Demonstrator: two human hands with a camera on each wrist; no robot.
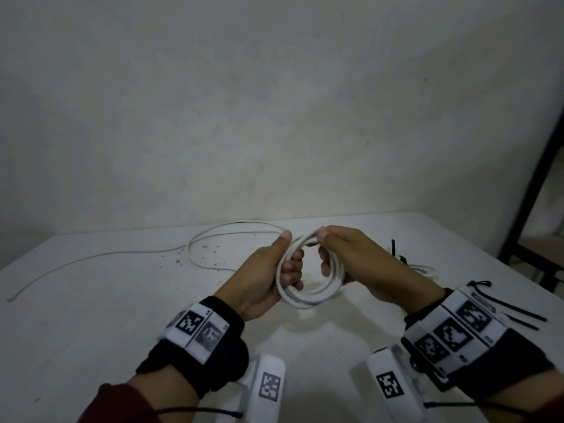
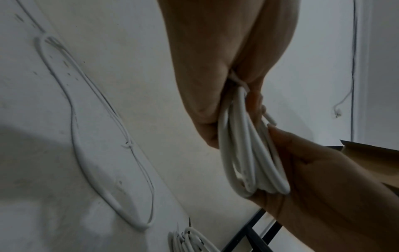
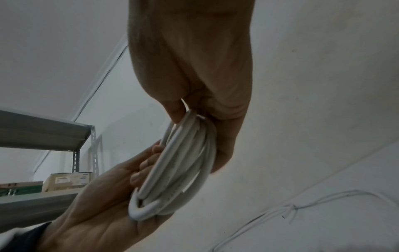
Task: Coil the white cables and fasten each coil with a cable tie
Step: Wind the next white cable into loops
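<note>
At the far left of the white table, the loose tail of a white cable is seen lying flat, running rightward into one wide slack loop on the tabletop and then up toward the hands. The coil made from this cable is held in the air above the table, between the two hands. Its left side is gripped by the left hand, whose fingers are curled through the ring with the thumb laid along the outside. Its right side is clasped by the right hand, fingers wrapped round the bundled turns and fingertips pinched at the top, where the newest turn appears to be laid on. Further right, partly hidden behind the right wrist, a second white bundle is seen on the table with a black tie standing up from it; it is judged to be a coil already fastened. At the right edge, loose black cable ties lie on the table. The step in hand is judged to be coiling, not yet finished, since a good length is left uncoiled. The next move is thought to call for the slack to be drawn in turn by turn while the ring is kept from springing apart; only then can one hand be freed for a tie.
</note>
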